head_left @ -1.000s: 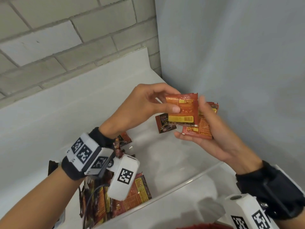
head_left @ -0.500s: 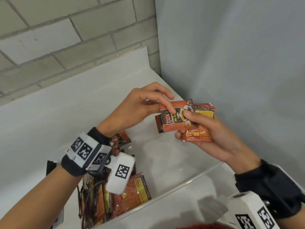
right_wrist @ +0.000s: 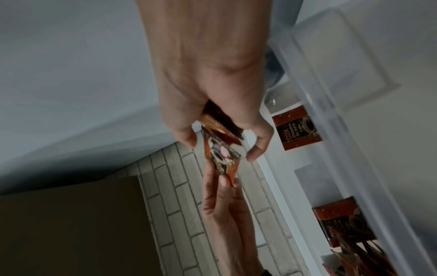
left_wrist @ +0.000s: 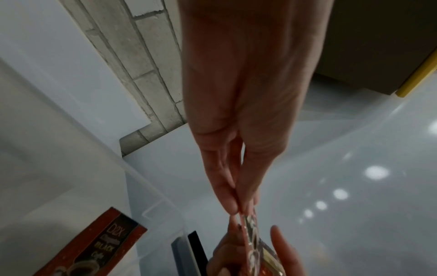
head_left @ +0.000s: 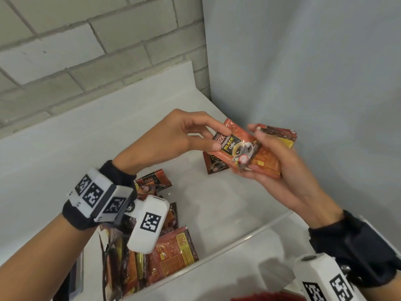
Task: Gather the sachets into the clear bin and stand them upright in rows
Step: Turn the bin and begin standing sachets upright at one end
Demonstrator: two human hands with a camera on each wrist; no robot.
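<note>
Above the clear bin point(head_left: 256, 232), my left hand point(head_left: 213, 140) pinches the near corner of a red-and-black coffee sachet point(head_left: 235, 146), face up. My right hand point(head_left: 260, 148) cups a small stack of sachets point(head_left: 269, 164) under it, thumb on top. The left wrist view shows my left hand point(left_wrist: 237, 212) pinching the sachet edge point(left_wrist: 250, 229). In the right wrist view, my right hand point(right_wrist: 220, 147) holds the stack point(right_wrist: 217, 147). One sachet point(head_left: 213, 166) lies flat at the bin's far end. Several sachets point(head_left: 171, 250) stand or lean at its left end.
The bin sits in a corner, a grey brick wall point(head_left: 86, 51) behind and a smooth grey panel point(head_left: 303, 72) at the right. A white ledge point(head_left: 65, 137) runs along the back. A dark cardboard box point(right_wrist: 71, 224) shows in the right wrist view.
My left hand has turned the top sachet from back side up to printed front up and laid it at a slant on the stack. Both hands stayed roughly in place above the bin.
</note>
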